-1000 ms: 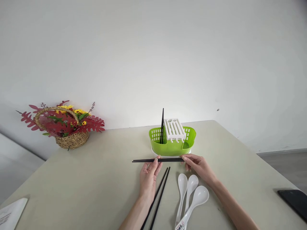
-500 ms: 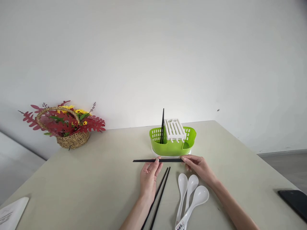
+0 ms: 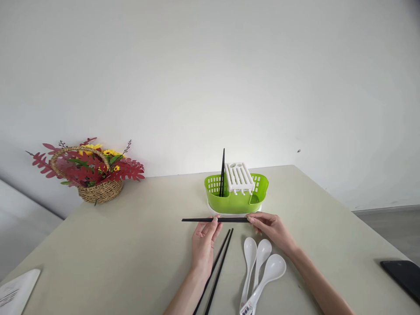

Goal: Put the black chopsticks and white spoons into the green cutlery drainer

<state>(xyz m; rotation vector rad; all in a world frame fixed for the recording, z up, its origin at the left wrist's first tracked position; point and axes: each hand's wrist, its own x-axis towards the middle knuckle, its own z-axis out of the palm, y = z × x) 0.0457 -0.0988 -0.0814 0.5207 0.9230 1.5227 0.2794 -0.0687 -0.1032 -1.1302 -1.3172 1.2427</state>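
Note:
A pair of black chopsticks [image 3: 232, 220] is held level between my two hands. My left hand [image 3: 204, 240] pinches them near their middle with thumb and fingers. My right hand [image 3: 267, 225] grips their right end. Just beyond stands a green basket [image 3: 236, 203] with a white slotted rack [image 3: 240, 177] across its top. Other black chopsticks [image 3: 222, 173] stand upright in its left compartment. Below my hands, another pair of black chopsticks [image 3: 219, 269] lies on the table, partly hidden by my left forearm. Several white spoons [image 3: 274, 267] lie to the right of that pair.
At the back left of the table [image 3: 147, 245] sits a wicker basket [image 3: 101, 191] of red leaves and yellow flowers. A black phone [image 3: 402, 275] lies at the right edge. A white printed object [image 3: 19, 288] is at the lower left. Behind is a white wall.
My right fingers have shifted very slightly left along the held chopsticks. Everything else looks the same.

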